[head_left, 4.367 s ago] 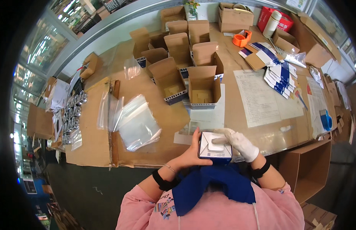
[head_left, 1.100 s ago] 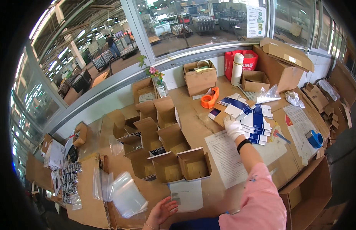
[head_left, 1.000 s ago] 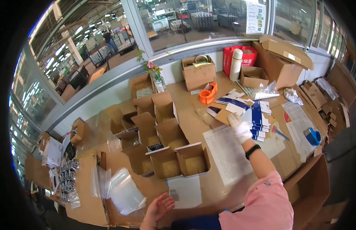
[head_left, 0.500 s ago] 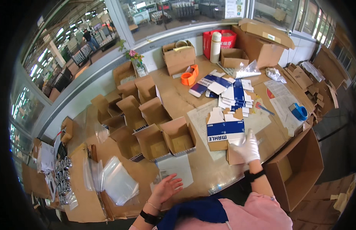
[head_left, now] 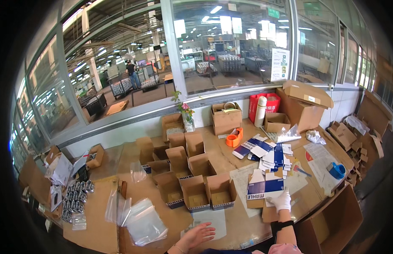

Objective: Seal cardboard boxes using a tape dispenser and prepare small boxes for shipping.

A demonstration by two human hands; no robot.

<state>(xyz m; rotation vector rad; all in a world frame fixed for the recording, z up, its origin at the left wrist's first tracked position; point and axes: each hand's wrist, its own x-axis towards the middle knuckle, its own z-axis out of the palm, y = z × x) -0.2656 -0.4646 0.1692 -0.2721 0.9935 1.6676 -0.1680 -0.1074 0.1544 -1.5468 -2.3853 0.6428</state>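
My right hand (head_left: 281, 202), in a white glove, rests at the lower right edge of a flat blue-and-white carton (head_left: 267, 189). Its thumb and fingers are spread, touching the carton and the brown cardboard under it. Bare and open, my left hand (head_left: 198, 234) hovers over a paper sheet (head_left: 220, 223) at the table's near edge, holding nothing. Several open brown boxes (head_left: 196, 192) stand in rows between the hands and the window. More flat cartons (head_left: 272, 161) lie in a loose pile beyond the right hand.
Clear plastic bags (head_left: 146, 222) lie left of my left hand, with several metal parts (head_left: 78, 197) farther left. An orange tape dispenser (head_left: 234, 137), a white bottle (head_left: 260, 111) and a blue tape roll (head_left: 336, 170) are on the table. A large open box (head_left: 332, 220) stands at the right.
The view has tilted up, so the table sits lower and more of the windows shows. Both hands keep nearly the same places over the table.
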